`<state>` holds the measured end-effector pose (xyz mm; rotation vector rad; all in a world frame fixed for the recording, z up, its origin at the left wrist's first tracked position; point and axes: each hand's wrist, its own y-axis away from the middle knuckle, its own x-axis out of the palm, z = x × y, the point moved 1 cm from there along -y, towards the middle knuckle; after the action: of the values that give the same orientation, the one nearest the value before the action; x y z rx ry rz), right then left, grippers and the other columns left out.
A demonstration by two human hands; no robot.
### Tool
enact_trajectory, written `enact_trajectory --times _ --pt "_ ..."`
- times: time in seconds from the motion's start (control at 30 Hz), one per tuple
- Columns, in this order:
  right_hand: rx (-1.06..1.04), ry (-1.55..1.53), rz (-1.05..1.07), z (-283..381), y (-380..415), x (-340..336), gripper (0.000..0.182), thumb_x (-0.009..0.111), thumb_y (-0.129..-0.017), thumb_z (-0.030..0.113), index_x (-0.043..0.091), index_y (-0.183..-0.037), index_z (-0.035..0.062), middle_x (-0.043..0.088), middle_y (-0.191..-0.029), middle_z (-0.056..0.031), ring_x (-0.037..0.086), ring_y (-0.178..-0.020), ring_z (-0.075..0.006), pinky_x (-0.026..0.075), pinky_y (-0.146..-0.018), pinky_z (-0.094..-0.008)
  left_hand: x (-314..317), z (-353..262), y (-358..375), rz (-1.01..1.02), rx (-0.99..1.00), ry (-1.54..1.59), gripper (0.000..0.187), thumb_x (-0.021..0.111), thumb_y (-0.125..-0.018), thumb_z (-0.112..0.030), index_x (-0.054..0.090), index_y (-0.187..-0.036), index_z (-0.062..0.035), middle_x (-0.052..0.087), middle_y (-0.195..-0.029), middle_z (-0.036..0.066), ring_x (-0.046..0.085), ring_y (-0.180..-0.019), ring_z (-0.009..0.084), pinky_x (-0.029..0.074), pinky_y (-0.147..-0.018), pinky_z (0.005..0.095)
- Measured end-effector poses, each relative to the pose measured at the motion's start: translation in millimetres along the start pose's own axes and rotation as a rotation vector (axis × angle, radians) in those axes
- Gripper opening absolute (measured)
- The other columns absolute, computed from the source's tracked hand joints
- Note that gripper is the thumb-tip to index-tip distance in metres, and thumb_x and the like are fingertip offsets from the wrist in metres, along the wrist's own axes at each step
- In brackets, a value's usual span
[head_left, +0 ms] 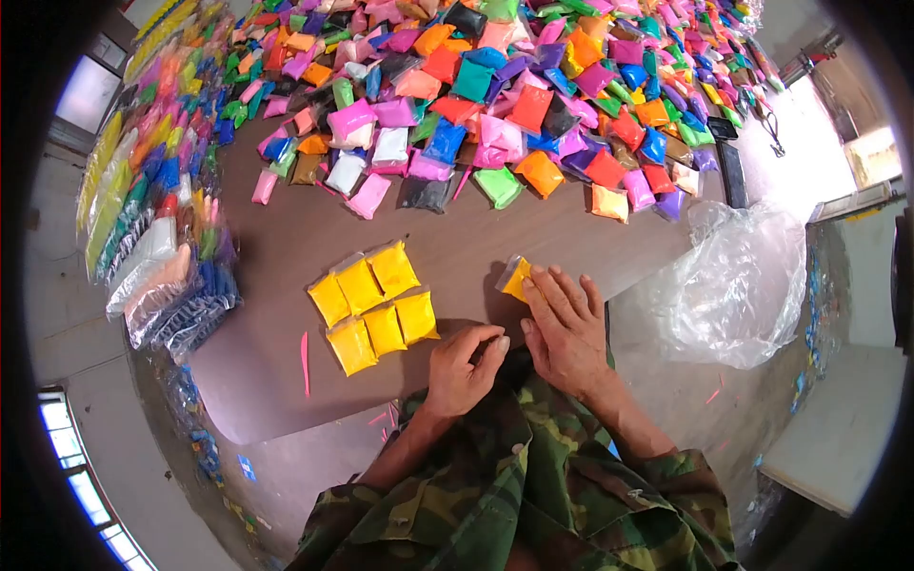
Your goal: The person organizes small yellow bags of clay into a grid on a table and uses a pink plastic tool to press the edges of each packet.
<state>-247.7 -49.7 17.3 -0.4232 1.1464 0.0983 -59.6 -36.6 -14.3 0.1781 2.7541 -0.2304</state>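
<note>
My right hand (564, 328) lies with its fingers stretched over a small yellow packet (515, 278) on the table, covering much of it. Only the packet's left part shows beside the fingertips. My left hand (465, 366) rests near the table's front edge with its fingers curled in, and nothing shows in it. To its left, several yellow packets (385, 329) in clear wrappers lie side by side in two slanted rows. A thin pink stick (306, 364) lies left of those rows.
A big heap of small coloured packets (495, 138) covers the far side of the brown table (457, 240). Stacked long clear bags of coloured packets (157, 257) stand at the left edge. A crumpled clear plastic bag (733, 285) hangs at the right edge.
</note>
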Motion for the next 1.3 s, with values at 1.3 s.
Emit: enact_trajectory --times 1.3 --pt "-0.014 -0.049 0.116 -26 5 -2 0.059 0.073 -0.089 0.023 0.055 -0.143 0.0081 0.051 -0.151 -0.0111 0.048 -0.139 -0.0293 0.031 -0.117 -0.0489 4 4 -3 0.03 -0.001 -0.022 0.01 0.071 -0.09 -0.006 0.068 -0.099 -0.001 0.07 -0.085 0.011 0.066 -0.069 0.0207 0.05 -0.061 0.0298"
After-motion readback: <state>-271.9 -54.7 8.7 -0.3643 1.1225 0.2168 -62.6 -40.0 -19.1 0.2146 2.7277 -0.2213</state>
